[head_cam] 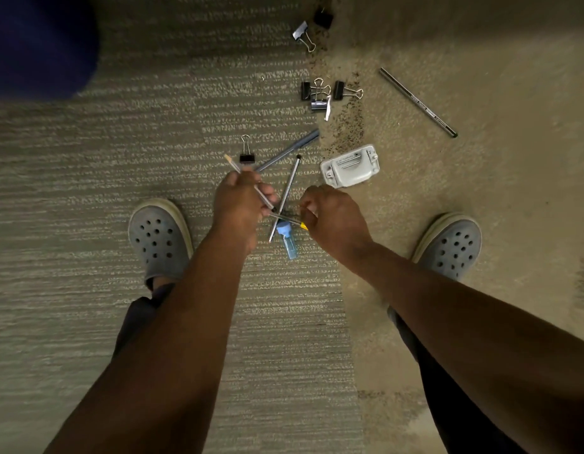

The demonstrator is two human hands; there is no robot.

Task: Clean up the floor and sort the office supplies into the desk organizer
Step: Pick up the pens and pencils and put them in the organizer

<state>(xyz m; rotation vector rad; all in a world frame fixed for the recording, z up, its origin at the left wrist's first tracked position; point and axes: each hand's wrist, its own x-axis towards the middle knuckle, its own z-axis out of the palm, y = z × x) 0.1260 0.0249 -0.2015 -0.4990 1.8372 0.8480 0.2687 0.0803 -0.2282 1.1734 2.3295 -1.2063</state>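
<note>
Two bare arms reach down over the carpet (87, 191), the largest thing in view, with a grey clog (159, 239) on the left and another (449, 245) on the right. As a landmark, take the white stapler (351, 165) lying on the carpet. Well to its upper right lies a long dark pen (418, 102). Just left of it a grey-blue pen (289, 150) and a thin silver pen (289, 188) lie crossed. Below-left of the stapler, the left hand (239, 204) has its fingers curled round a pencil (248, 180). Directly below the stapler, the right hand (333, 217) pinches a thin yellow-tipped stick (289, 220) with curled fingers, above a small blue plastic piece (287, 240). Above the stapler sits a cluster of black binder clips (316, 93); more clips (312, 26) lie farther up, and one clip (247, 152) lies to its left.
</note>
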